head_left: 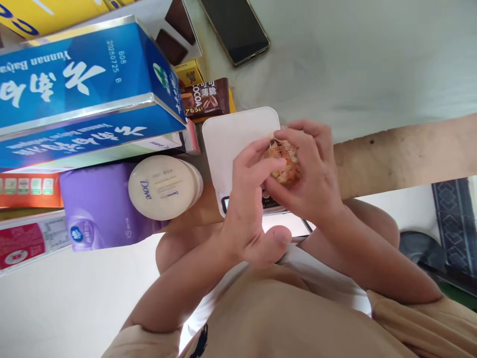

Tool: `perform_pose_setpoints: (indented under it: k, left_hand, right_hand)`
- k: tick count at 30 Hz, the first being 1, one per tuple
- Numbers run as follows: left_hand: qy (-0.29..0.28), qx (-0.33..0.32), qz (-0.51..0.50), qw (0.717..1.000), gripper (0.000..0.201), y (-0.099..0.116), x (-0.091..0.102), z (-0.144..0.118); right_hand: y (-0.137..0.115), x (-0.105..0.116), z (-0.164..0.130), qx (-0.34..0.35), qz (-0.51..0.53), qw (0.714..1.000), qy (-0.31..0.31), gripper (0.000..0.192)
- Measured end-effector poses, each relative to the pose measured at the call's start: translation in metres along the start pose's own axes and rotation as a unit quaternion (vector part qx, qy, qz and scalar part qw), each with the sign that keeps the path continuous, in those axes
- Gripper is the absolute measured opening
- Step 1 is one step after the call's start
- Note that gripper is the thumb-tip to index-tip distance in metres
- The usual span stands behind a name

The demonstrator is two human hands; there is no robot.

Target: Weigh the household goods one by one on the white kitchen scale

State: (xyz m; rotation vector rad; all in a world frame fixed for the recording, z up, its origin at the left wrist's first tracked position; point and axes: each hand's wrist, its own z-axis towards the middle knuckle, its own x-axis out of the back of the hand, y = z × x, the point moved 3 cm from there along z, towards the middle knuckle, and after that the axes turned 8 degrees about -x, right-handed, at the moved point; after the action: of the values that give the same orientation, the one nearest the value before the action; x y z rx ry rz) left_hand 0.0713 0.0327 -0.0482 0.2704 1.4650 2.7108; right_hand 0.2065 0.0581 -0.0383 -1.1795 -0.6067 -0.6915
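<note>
Worktop (372, 59) carrying clutter at left: big blue carton (82, 84), purple pack (97, 204), Dove jar (162, 188) lying on it, phone (234, 30) well apart.

White scale (231, 134) sitting at worktop edge, near person's body.

Both hands working over scale: left hand (248, 209) and right hand (313, 174) closing around small snack packet (285, 161), gripping it between fingertips.

Judgement: best holding packet low over platform, gripping edges only, avoiding crushing contents, keeping wrists off scale and display unobstructed.
</note>
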Motion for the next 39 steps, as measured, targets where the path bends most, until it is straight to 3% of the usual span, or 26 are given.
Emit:
perform_pose_setpoints:
  k: [4,10,15,21,27,30,34,37,39]
  left_hand:
    - [-0.014,-0.017,0.002,1.000,0.060,-0.003,-0.007,0.003]
    - [0.072,-0.045,0.000,0.996,0.046,-0.010,-0.010,0.007]
    - [0.102,-0.081,0.017,0.991,0.041,-0.013,-0.011,0.012]
    - [0.074,-0.117,0.103,0.985,0.044,-0.012,-0.007,0.011]
    - [0.086,-0.150,0.110,0.979,0.038,-0.007,-0.008,0.010]
    - [0.077,-0.113,0.101,0.985,0.037,0.001,-0.008,0.011]
    - [0.061,-0.096,0.088,0.990,0.034,0.012,-0.005,0.014]
    - [0.058,-0.112,0.090,0.988,0.033,0.017,-0.004,0.017]
    - [0.100,-0.118,0.095,0.983,0.034,0.019,-0.004,0.019]
  right_hand:
    - [0.013,0.018,0.002,-0.056,-0.024,0.998,-0.009,0.055]
    - [0.052,0.037,0.008,-0.131,-0.054,0.990,0.023,0.056]
    - [0.065,0.030,0.010,-0.125,-0.050,0.989,-0.064,0.044]
    - [0.069,0.037,0.018,-0.099,-0.032,0.994,0.026,0.034]
    - [0.049,0.025,0.021,-0.029,-0.032,0.999,0.027,0.026]
    - [0.041,0.020,0.020,-0.031,-0.064,0.997,0.012,0.033]
    - [0.029,0.026,0.029,-0.020,-0.060,0.996,0.060,0.027]
    - [0.009,0.019,0.052,0.000,-0.043,0.999,0.008,0.027]
    - [-0.007,0.004,0.076,-0.031,-0.044,0.997,-0.058,0.028]
